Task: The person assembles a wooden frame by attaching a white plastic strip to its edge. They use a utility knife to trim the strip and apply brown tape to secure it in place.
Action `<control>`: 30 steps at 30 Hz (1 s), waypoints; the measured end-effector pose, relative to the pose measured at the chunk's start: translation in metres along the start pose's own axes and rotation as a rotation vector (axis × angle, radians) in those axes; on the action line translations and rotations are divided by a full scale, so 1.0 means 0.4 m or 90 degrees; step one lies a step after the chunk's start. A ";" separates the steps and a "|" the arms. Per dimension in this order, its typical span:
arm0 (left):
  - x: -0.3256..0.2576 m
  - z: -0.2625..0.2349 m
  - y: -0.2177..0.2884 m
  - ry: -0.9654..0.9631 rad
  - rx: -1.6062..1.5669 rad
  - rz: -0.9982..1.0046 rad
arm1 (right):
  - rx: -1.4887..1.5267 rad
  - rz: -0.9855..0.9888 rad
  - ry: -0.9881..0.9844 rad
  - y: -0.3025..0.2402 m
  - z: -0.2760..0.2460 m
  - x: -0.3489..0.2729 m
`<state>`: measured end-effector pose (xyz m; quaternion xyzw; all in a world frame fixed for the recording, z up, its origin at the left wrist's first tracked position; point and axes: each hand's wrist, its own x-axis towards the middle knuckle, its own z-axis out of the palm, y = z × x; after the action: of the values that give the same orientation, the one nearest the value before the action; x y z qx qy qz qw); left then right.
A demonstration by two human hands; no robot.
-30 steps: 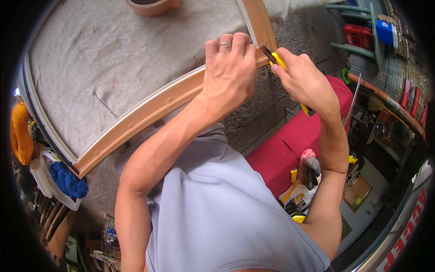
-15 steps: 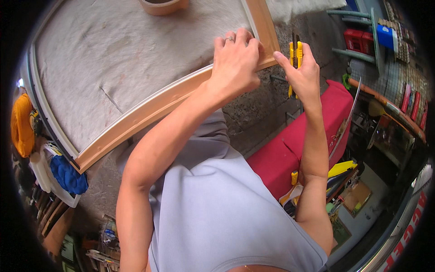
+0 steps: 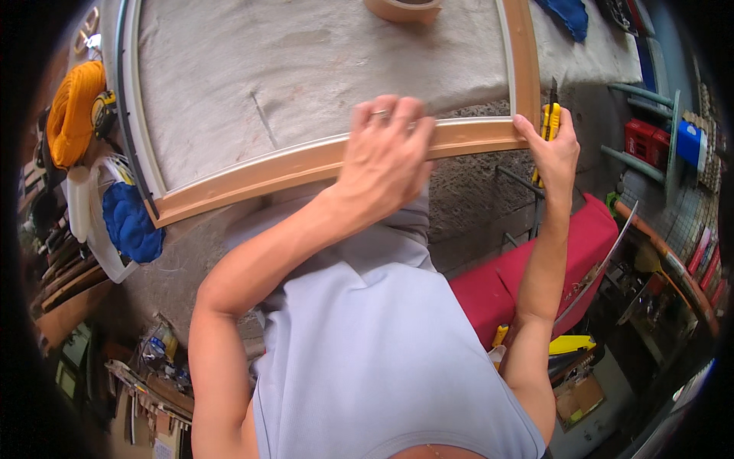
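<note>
A large rectangular frame (image 3: pixel 252 171) lies over a pale cloth, with a tan, tape-like face, a white inner strip and a dark left side. My left hand (image 3: pixel 384 157), slightly blurred, is curled over its near rail, right of the middle; the thumb is hidden. In my right hand (image 3: pixel 554 153) is a yellow utility knife (image 3: pixel 550 121), upright with its dark blade upward. The right thumb touches the frame's near right corner. A tan tape roll (image 3: pixel 405 11) rests on the cloth inside the frame.
At left are an orange bundle (image 3: pixel 74 115), a tape measure (image 3: pixel 103 115) and a blue cloth (image 3: pixel 131 222). A red padded bench (image 3: pixel 489 294) stands right of my legs, near metal bars (image 3: pixel 524 183). Red and blue boxes (image 3: pixel 646 143) sit at the far right.
My left hand has slid left along the near rail, away from the right corner. My right hand still holds the knife at that corner. The whole view has shifted and turned.
</note>
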<state>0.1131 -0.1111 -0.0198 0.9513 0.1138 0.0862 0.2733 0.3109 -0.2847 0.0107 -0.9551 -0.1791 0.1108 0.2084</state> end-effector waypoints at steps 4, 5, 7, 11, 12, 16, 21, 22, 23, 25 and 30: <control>-0.122 -0.098 -0.075 0.001 0.066 -0.079 | 0.002 0.008 -0.005 0.015 0.004 0.009; -0.150 -0.118 -0.091 0.004 0.084 -0.100 | -0.002 0.024 -0.015 0.012 0.002 0.010; -0.207 -0.158 -0.128 0.012 0.122 -0.142 | -0.014 0.026 -0.012 0.019 0.002 0.012; -0.315 -0.232 -0.205 0.043 0.214 -0.229 | -0.067 0.030 0.005 0.044 0.006 0.018; -0.341 -0.254 -0.226 0.054 0.242 -0.248 | -0.067 0.013 0.018 0.059 0.009 0.021; -0.443 -0.332 -0.310 0.088 0.342 -0.312 | -0.003 0.061 -0.041 0.056 0.000 0.020; -0.516 -0.373 -0.364 0.117 0.409 -0.348 | 0.036 0.068 -0.058 0.062 0.005 0.027; -0.520 -0.370 -0.370 0.123 0.410 -0.340 | 0.042 0.072 -0.064 0.061 0.004 0.028; -0.523 -0.369 -0.375 0.128 0.411 -0.331 | 0.031 0.093 -0.072 0.053 0.002 0.029; -0.525 -0.369 -0.377 0.144 0.380 -0.317 | -0.082 0.022 0.015 0.063 0.003 0.030; -0.512 -0.421 -0.378 0.168 0.208 -0.318 | 0.170 0.016 0.011 -0.058 -0.043 -0.003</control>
<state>-0.1469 0.0439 0.0186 0.9057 0.3907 0.1198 0.1125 0.3079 -0.2718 0.0365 -0.9218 -0.1489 0.1283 0.3341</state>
